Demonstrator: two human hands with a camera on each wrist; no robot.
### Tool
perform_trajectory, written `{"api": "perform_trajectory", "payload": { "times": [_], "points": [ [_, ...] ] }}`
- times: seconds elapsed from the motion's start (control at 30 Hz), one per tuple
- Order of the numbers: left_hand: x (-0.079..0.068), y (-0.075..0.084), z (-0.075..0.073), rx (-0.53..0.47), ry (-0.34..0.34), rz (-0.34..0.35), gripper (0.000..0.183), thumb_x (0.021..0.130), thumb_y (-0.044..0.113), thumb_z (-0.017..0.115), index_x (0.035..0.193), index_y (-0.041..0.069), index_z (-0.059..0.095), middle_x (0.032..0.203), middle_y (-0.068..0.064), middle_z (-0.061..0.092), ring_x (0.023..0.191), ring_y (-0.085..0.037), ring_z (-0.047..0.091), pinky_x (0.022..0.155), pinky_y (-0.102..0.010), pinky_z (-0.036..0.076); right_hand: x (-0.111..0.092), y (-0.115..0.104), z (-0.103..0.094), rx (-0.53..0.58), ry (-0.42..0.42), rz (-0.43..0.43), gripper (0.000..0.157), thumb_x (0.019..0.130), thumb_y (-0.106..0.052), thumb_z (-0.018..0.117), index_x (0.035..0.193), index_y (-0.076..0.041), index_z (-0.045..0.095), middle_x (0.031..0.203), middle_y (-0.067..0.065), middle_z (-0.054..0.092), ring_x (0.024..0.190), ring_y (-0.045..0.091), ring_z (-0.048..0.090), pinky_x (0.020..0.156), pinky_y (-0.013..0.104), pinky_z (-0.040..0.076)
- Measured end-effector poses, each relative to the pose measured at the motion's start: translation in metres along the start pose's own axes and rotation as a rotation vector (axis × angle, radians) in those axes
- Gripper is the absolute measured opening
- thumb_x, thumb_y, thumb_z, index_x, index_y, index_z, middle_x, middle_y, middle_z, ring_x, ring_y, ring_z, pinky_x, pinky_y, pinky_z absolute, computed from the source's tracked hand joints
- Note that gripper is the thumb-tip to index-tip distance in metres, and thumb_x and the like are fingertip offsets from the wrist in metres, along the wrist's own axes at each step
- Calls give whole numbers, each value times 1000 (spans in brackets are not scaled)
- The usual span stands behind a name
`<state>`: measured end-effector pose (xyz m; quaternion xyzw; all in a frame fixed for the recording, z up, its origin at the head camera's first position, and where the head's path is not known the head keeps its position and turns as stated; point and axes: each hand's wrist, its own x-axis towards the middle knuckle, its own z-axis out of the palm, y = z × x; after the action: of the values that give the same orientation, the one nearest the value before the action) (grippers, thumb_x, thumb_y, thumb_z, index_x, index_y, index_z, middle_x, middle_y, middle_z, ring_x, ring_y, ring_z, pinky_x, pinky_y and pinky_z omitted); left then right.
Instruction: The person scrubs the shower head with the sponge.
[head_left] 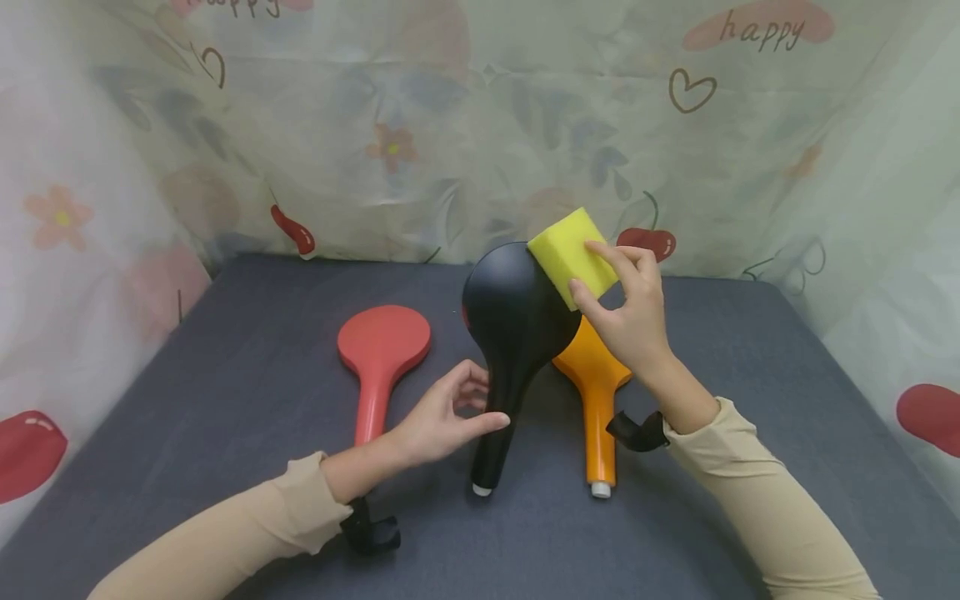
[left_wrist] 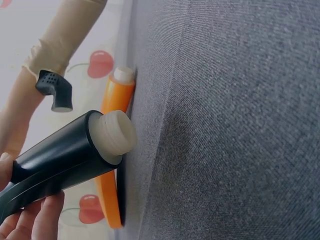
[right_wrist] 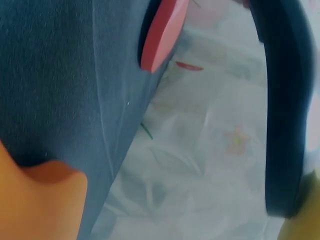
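My left hand [head_left: 442,421] holds the handle of a black shower head [head_left: 517,304], thumb across it and fingers behind. The shower head is raised over the table, its round back towards the head camera. In the left wrist view its white threaded end [left_wrist: 117,132] points away from the fingers. With thumb and fingers my right hand [head_left: 630,312] pinches a yellow sponge [head_left: 572,254] at the upper right edge of the black head. A corner of the sponge [right_wrist: 305,215] meets the black rim in the right wrist view.
A red shower head [head_left: 384,337] lies left of the black one. An orange shower head [head_left: 597,408] lies to the right, partly covered by the black one. All this is over a dark grey cloth-covered table [head_left: 247,400], with a patterned curtain [head_left: 322,125] behind.
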<state>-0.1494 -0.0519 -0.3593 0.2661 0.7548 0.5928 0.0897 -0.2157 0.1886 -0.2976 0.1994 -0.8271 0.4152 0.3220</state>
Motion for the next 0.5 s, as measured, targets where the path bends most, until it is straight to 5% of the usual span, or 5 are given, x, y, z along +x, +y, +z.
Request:
{"api": "perform_trajectory", "payload": {
  "times": [0.33, 0.5],
  "points": [
    [1, -2, -1, 7, 13, -24, 35, 82, 7, 69, 110, 4, 48, 111, -16, 64, 95, -22, 63, 81, -25, 53, -15, -16, 6, -51, -100, -235, 48, 74, -16, 72, 119, -6, 61, 114, 24, 46, 106, 35, 41, 79, 39, 40],
    [1, -1, -1, 0, 6, -18, 35, 83, 7, 68, 111, 3, 48, 112, -18, 64, 95, -23, 63, 83, -27, 53, -9, -10, 3, -19, -66, -200, 46, 75, -13, 71, 119, -4, 61, 114, 24, 46, 106, 35, 42, 82, 38, 38]
  ]
}}
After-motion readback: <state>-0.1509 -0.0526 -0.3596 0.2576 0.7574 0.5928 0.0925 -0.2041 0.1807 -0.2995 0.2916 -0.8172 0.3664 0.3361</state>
